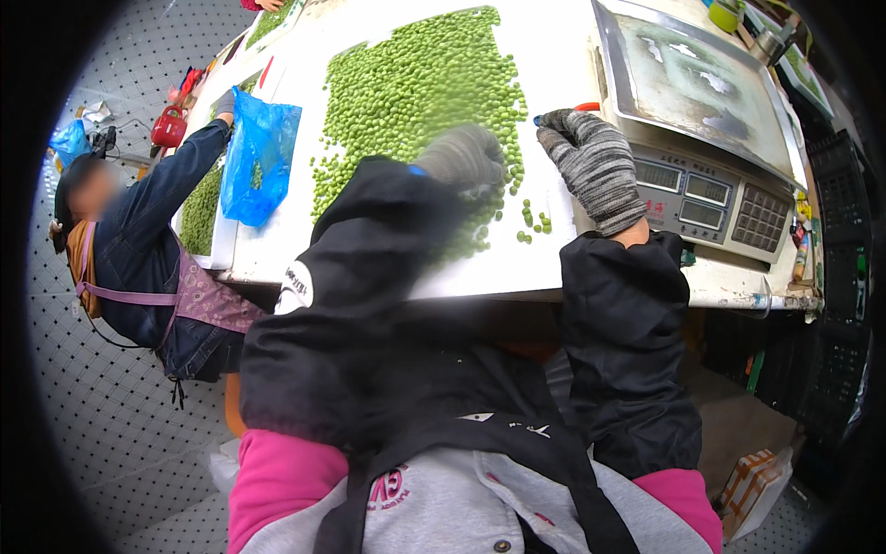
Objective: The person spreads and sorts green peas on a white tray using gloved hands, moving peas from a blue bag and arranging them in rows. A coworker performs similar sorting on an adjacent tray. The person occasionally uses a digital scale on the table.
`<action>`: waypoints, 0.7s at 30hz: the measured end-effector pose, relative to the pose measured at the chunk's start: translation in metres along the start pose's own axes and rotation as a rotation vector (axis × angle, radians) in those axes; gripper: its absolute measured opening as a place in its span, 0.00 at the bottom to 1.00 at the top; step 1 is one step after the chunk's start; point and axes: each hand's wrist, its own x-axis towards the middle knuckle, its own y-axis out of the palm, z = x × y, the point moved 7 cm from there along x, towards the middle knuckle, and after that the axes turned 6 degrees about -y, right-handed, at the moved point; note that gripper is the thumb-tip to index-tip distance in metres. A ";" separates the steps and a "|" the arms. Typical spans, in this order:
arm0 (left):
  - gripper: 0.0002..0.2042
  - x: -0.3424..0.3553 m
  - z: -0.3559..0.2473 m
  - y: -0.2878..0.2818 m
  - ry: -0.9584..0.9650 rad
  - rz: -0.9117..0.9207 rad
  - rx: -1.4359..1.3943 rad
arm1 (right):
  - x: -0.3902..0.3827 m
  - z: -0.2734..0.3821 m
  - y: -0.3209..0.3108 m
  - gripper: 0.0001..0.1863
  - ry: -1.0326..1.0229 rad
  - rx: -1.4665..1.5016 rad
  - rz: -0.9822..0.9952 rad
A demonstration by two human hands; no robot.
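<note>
Loose green peas cover a white work surface in front of me, with a few strays at its right. My left hand, in a grey knit glove, is among the lower peas; motion smears its fingers and the peas around it. My right hand, in a striped grey glove, is curled at the left edge of a metal scale with a keypad and displays. Small blue and red parts show at its fingers; what they belong to, I cannot make out.
A co-worker at the left reaches to a blue plastic bag beside a tray of green produce. Another person's hand shows at top left. A green container stands behind the scale; dark crates are at the right.
</note>
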 end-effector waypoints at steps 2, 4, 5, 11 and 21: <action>0.11 -0.017 -0.006 -0.003 0.060 -0.021 -0.296 | 0.000 -0.002 -0.001 0.10 0.022 0.024 -0.006; 0.11 -0.032 -0.007 0.003 0.052 0.028 -0.889 | 0.000 -0.003 -0.002 0.10 0.025 0.035 -0.015; 0.11 -0.036 -0.010 0.009 0.056 0.096 -1.079 | 0.000 -0.003 -0.002 0.10 0.017 0.033 -0.018; 0.13 -0.036 -0.023 0.026 0.097 0.146 -0.966 | -0.001 -0.001 -0.003 0.10 -0.020 0.009 -0.030; 0.08 -0.018 -0.042 0.058 0.339 -0.186 0.160 | -0.001 -0.004 -0.003 0.10 -0.012 -0.009 -0.031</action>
